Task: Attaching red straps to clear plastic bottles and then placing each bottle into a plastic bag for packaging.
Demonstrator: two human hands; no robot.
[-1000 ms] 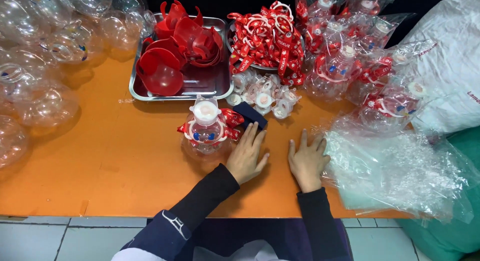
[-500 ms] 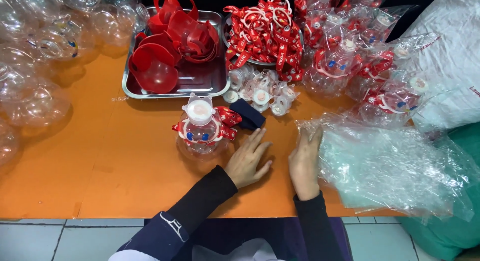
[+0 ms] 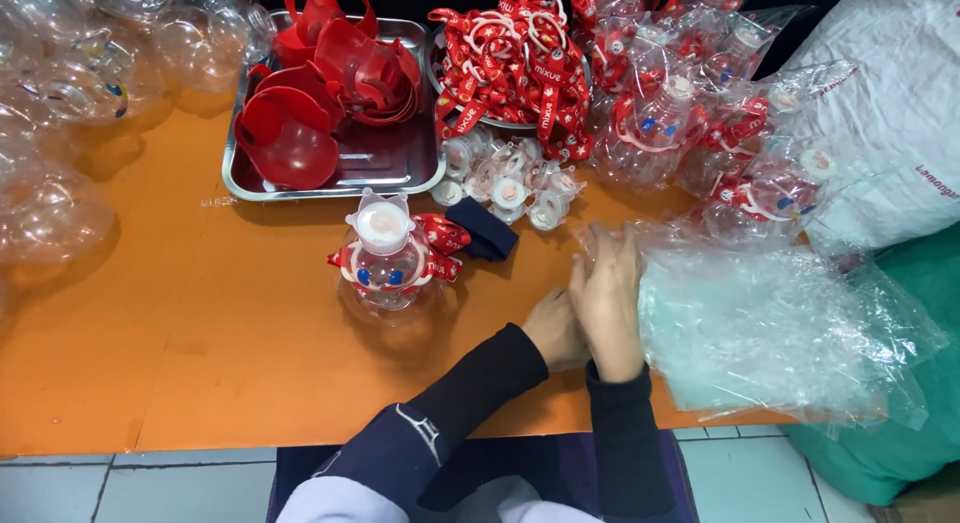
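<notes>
My right hand (image 3: pixel 606 295) stands edge-on at the left edge of a stack of clear plastic bags (image 3: pixel 790 328), its fingers closed on a bag's edge. My left hand (image 3: pixel 552 329) lies just beside and partly behind it, so its fingers are hidden. Both forearms wear dark sleeves. A clear round bottle (image 3: pixel 385 263) with a white cap and red strap stands on the orange table (image 3: pixel 180 323), to the left of my hands. A small dark cloth piece (image 3: pixel 484 230) lies by the bottle.
A metal tray (image 3: pixel 236 186) holds red half shells (image 3: pixel 320 93). Beside it lie red lanyards (image 3: pixel 510 58), small white caps (image 3: pixel 508 181) and bagged bottles (image 3: pixel 700 113). Clear spheres (image 3: pixel 60 93) crowd the left. A white sack (image 3: pixel 890 103) and a green bag (image 3: pixel 900 453) sit on the right.
Both hands have left the flat table near the bottle and moved right to the plastic bag stack. The right hand has turned on edge against the bags.
</notes>
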